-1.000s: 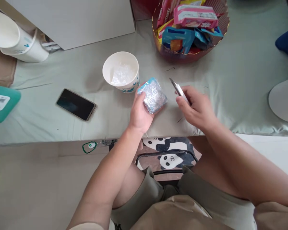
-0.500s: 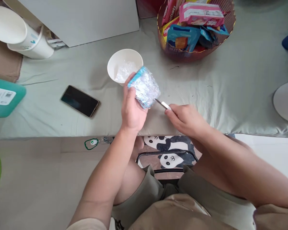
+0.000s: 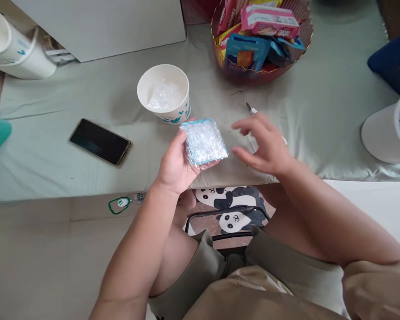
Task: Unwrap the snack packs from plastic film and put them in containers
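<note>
A square packet in crinkled clear plastic with light blue edges (image 3: 206,141) rests in my left hand (image 3: 177,163), thumb on its left edge and fingers beneath. Just right of the packet, my right hand (image 3: 265,144) holds nothing, its thumb and fingers spread. Beyond those fingers a cutter with a white handle and dark blade tip (image 3: 251,108) lies on the cloth, partly hidden by the hand. Behind the packet stands a white paper cup with blue marks (image 3: 176,116), crumpled clear plastic (image 3: 165,95) inside it.
A black phone (image 3: 100,141) lies on the green cloth at the left. A clear reddish bowl (image 3: 260,75) of snack packets stands at the back. Paper cups (image 3: 42,58) are at the upper left, another cup (image 3: 382,133) at the right. A white box (image 3: 103,26) stands at the back.
My right hand has let go of the cutter, which now lies on the cloth, and its fingers have spread. The packet has turned and moved slightly nearer to me in my left hand.
</note>
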{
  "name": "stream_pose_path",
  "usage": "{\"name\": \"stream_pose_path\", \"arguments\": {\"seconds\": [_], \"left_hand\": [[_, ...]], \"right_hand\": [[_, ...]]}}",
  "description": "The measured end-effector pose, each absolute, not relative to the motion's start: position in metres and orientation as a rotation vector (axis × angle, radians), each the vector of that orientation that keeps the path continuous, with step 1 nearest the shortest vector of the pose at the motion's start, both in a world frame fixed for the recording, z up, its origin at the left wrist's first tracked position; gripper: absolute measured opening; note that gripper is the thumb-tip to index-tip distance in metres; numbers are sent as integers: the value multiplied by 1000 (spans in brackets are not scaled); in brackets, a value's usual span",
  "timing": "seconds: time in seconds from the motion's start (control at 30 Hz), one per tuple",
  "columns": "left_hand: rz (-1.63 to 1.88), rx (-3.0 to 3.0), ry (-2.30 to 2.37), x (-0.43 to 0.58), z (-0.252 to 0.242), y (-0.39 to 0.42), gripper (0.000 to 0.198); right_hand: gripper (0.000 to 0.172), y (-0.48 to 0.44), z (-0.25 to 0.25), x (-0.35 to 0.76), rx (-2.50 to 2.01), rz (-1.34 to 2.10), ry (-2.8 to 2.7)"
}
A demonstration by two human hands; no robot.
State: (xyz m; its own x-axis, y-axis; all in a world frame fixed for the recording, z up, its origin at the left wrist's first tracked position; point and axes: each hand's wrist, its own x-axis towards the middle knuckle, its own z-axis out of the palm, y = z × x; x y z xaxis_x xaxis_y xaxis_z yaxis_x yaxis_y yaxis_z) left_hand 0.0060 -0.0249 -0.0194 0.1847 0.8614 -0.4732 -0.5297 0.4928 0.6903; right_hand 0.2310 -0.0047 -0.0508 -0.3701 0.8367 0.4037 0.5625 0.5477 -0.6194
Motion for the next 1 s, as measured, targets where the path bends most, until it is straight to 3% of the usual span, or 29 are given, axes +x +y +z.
{"name": "stream_pose_path", "arguments": {"seconds": [0.17,0.5,0.8,1.0], "left_hand": [[886,439,971,10,-28,-24,37],[863,457,1032,25,-32,-23,38],[835,464,1016,26,-34,-21,41],[815,476,952,20,-37,-21,52]], "right_hand": [[14,-15,-45,208,-923,633,-2161],[22,-23,-53,208,-867,479,-2186],[14,-34,-44,202,-1002,673,-2038],[24,-36,-31,201,-1236,834,-1708]]}}
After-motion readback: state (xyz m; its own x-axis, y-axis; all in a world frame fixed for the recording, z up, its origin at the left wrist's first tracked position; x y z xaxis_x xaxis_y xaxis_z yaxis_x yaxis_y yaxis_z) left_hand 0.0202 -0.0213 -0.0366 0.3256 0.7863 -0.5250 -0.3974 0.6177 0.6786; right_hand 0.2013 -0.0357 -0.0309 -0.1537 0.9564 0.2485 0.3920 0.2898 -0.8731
